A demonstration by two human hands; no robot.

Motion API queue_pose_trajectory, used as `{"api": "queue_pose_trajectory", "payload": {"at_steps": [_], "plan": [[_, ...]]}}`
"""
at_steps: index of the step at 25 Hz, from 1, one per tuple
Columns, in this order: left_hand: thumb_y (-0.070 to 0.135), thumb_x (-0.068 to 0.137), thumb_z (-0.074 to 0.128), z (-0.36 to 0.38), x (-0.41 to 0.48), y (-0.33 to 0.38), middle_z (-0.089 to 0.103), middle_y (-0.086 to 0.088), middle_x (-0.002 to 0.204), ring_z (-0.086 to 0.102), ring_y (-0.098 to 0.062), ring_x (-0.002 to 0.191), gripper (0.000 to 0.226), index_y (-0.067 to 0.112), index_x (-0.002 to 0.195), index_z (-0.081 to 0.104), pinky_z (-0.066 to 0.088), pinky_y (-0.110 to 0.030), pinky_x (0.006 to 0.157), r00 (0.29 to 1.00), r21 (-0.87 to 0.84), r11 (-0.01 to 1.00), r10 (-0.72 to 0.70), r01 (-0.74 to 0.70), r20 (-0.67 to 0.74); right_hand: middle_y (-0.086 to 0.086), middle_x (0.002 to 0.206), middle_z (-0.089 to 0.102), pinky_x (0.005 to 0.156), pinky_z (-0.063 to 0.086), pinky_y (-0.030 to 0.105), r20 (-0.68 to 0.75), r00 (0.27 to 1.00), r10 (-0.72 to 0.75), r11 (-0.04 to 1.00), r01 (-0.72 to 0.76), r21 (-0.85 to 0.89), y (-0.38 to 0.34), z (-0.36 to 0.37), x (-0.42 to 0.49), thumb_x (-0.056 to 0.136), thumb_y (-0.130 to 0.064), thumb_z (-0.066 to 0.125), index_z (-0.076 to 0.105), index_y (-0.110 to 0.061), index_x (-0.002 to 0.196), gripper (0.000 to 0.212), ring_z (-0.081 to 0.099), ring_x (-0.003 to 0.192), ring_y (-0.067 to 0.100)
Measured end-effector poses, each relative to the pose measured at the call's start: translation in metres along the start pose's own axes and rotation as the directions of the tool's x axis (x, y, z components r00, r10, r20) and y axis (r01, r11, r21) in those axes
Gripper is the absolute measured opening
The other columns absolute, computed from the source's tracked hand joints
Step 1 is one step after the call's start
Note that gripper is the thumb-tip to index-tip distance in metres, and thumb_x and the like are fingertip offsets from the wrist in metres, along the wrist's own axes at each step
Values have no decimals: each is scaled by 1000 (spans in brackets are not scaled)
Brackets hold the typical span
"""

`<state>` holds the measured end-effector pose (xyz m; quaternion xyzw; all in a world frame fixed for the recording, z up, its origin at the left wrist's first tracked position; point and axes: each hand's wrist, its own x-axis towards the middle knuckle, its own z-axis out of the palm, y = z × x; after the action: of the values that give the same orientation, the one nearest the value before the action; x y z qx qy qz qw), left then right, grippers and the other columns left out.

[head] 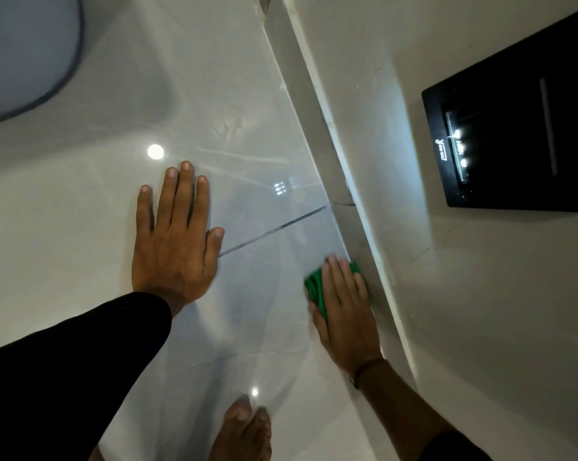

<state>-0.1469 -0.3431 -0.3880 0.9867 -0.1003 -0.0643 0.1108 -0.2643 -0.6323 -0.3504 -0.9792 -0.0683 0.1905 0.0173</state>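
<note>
My right hand (pixel 344 314) lies flat with straight fingers on a green cloth (pixel 315 287), pressing it on the glossy white floor tile (pixel 247 154) right beside the grey skirting (pixel 334 174) at the foot of the wall. Most of the cloth is hidden under the palm. My left hand (pixel 174 241) rests flat on the tile to the left, fingers spread and straight, holding nothing. A black sleeve covers the left forearm.
A black wall panel with lit indicators (pixel 520 128) sits in the white wall at the right. A grey rounded object (pixel 24 54) fills the top left corner. My bare foot (pixel 244 430) stands on the tile at the bottom edge. A grout line (pixel 274 229) crosses between the hands.
</note>
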Motion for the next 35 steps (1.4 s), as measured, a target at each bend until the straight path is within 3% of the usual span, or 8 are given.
{"api": "queue_pose_trajectory", "payload": {"at_steps": [5,9,17,21,26,29,32,35], "plan": [[43,111,29,-1,1,1,15,-23,183,15,-41,171,75,2,172,23,13,-65,136,1000,21,1000,-11,10,9,14,173,18,131,9,47,-133,989,-69,990,84,116,-41,-53,165,103,-32,39,21,-6,164,68,10,162,29],[42,109,35,-2,3,1,19,-24,182,20,-43,169,74,2,171,26,15,-65,136,1000,11,1000,-14,14,7,12,173,18,131,6,43,-199,977,-70,994,85,64,-70,-86,271,105,-30,40,20,-8,165,67,11,161,26],[42,108,40,2,2,-1,14,-18,184,16,-39,170,78,7,174,19,11,-63,136,999,-32,999,-16,17,38,10,175,13,131,3,40,-197,977,-86,996,90,15,-95,-119,359,108,-35,35,13,-10,165,66,7,162,24],[42,108,38,0,3,-1,19,-21,183,21,-42,169,76,4,172,26,16,-65,135,1000,-11,1000,-14,15,26,12,174,15,131,4,41,-203,973,-112,988,131,84,-86,-113,325,106,-27,42,16,-8,165,67,9,162,26],[41,107,40,-1,-1,3,19,-22,183,22,-43,169,77,2,172,25,20,-66,134,1000,37,999,-15,14,20,12,174,14,131,9,48,-161,984,-72,975,103,197,-41,-59,172,99,-21,46,17,-7,165,74,6,162,26],[41,108,39,-2,1,1,18,-22,183,21,-42,169,77,2,172,23,18,-66,135,1000,21,1000,-18,18,17,11,174,15,129,17,51,-95,995,-13,989,27,144,-13,-20,67,100,-28,46,15,-10,165,75,11,162,28],[41,108,36,-2,1,0,17,-22,183,20,-42,169,77,2,173,22,15,-65,136,999,22,1000,-20,20,28,5,176,4,131,10,46,20,999,50,995,-51,84,3,8,-24,108,-40,35,8,-13,166,70,17,160,31],[43,109,33,-1,0,2,16,-23,183,18,-42,170,76,3,173,21,13,-64,137,999,20,1000,-15,14,32,3,176,-1,131,6,43,47,997,56,995,-60,78,7,10,-37,110,-43,28,4,-15,167,68,18,159,31]]}}
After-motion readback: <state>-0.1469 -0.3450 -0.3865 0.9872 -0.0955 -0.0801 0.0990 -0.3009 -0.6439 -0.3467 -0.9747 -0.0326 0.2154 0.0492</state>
